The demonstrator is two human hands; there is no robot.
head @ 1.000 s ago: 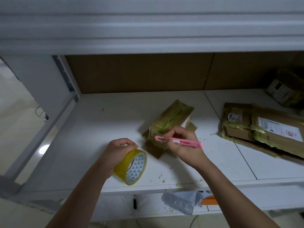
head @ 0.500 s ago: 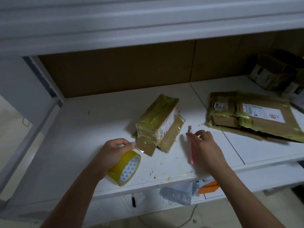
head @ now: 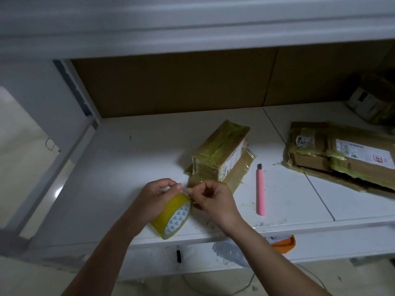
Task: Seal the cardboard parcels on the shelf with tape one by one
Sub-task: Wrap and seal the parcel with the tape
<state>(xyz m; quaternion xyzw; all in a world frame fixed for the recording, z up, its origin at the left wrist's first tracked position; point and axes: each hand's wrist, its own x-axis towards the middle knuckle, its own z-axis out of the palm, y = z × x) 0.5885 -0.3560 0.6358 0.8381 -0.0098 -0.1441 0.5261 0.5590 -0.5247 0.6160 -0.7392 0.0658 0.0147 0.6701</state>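
A small cardboard parcel wrapped in yellowish tape lies in the middle of the white shelf. Just in front of it, my left hand grips a yellow tape roll that stands on edge near the shelf's front. My right hand pinches the loose end of the tape at the top of the roll, touching the left fingertips. A pink utility knife rests on the shelf to the right of the parcel, apart from both hands.
A flat stack of taped parcels with white labels lies at the right. Another box sits in the dark back right corner. Below the shelf edge are an orange object, a plastic bag and a black marker.
My right hand laid the pink knife on the shelf and moved left to the roll, where it now pinches the tape end. My left hand stayed on the roll.
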